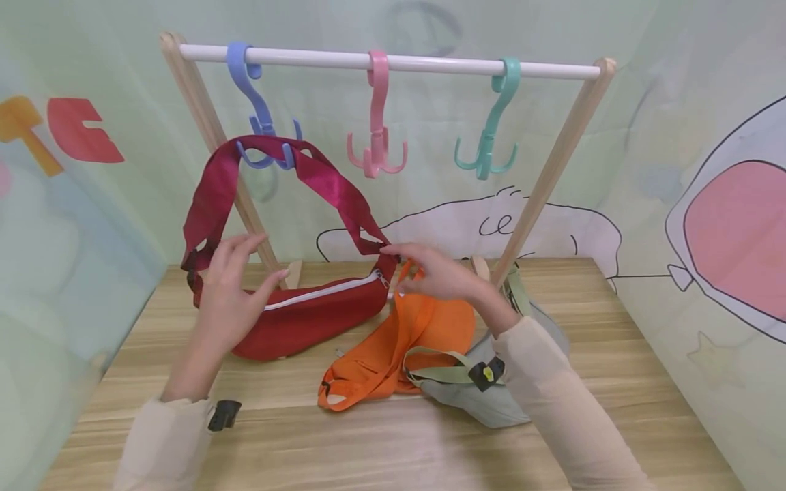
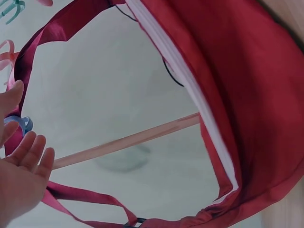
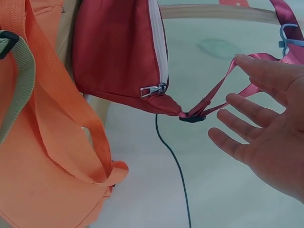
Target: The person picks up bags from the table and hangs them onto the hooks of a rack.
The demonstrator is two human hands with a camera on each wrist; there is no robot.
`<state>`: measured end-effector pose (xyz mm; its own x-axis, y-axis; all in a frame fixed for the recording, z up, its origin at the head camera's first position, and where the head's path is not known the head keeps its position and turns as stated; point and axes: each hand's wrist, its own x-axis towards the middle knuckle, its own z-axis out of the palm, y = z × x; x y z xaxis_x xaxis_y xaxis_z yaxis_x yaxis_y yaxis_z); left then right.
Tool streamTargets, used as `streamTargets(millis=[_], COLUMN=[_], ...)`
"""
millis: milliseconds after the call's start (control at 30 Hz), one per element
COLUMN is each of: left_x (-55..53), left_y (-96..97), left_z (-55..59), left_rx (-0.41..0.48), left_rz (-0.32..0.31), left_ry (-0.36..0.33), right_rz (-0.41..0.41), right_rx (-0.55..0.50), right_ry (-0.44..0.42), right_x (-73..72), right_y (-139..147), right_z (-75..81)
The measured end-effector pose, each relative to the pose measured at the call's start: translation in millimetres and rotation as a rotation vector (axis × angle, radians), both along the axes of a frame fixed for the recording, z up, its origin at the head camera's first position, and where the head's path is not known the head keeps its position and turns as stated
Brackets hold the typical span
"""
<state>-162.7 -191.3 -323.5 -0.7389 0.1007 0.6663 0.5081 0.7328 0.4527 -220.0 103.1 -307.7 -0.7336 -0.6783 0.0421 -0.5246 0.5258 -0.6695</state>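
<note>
A red waist bag (image 1: 319,317) hangs by its crimson strap (image 1: 328,184) from the blue hook (image 1: 260,123), its white zipper facing up. My left hand (image 1: 230,300) is at the bag's left side, thumb and fingers spread apart. In the left wrist view its fingers are loosely extended and hold nothing. My right hand (image 1: 436,273) is at the bag's right end, index fingertip right by the strap's black buckle (image 3: 192,118). Its fingers are stretched out in the right wrist view, overlapping the strap without curling round it.
Pink (image 1: 377,123) and teal (image 1: 491,126) hooks hang farther right on the white rod (image 1: 430,63) of a wooden-legged rack. Below my right hand, an orange bag (image 1: 393,341) and a grey bag with a pale green strap (image 1: 473,395) lie on the wood-grain table (image 1: 295,436).
</note>
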Motion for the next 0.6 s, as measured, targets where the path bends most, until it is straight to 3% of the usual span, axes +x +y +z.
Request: streamTargets(millis=[267,600], left_x=[2.8,5.0], left_y=[6.5,12.1], left_z=[-16.1,-35.2], left_rx=[-0.019,-0.036], left_rz=[-0.006,-0.013], left_ry=[-0.073,-0.154], right_rz=[0.001,0.006], right_rx=[0.019,0.037], right_ry=[0.020,-0.019], right_x=[1.6,3.0], right_y=[6,15], right_z=[-10.1,-23.3])
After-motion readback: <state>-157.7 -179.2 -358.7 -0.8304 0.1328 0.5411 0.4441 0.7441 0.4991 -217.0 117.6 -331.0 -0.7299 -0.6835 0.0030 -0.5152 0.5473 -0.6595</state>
